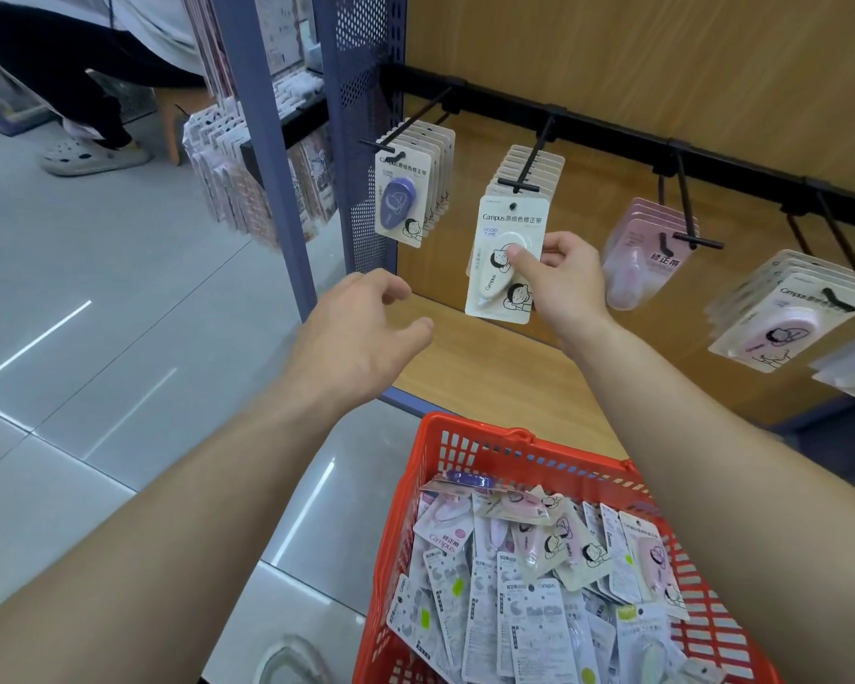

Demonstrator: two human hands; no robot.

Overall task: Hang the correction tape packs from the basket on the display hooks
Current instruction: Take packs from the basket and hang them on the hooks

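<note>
The right hand (559, 283) pinches a cream, card-backed correction tape pack (494, 283) at its right edge, thumb on the blister, so the punched hole at the top stays unobstructed. The hole sits just below the tip of the black wire hook (529, 160) and appears not yet threaded. The left hand (361, 328) hovers released, holding nothing. Open room lies left and right of the pack. Further loose packs (529, 599) fill the near red plastic basket (465, 431).

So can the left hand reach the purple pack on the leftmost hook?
Probably yes: the left hand is open just below the purple pack, nothing between them; the right hand holds its cream pack clear.
</note>
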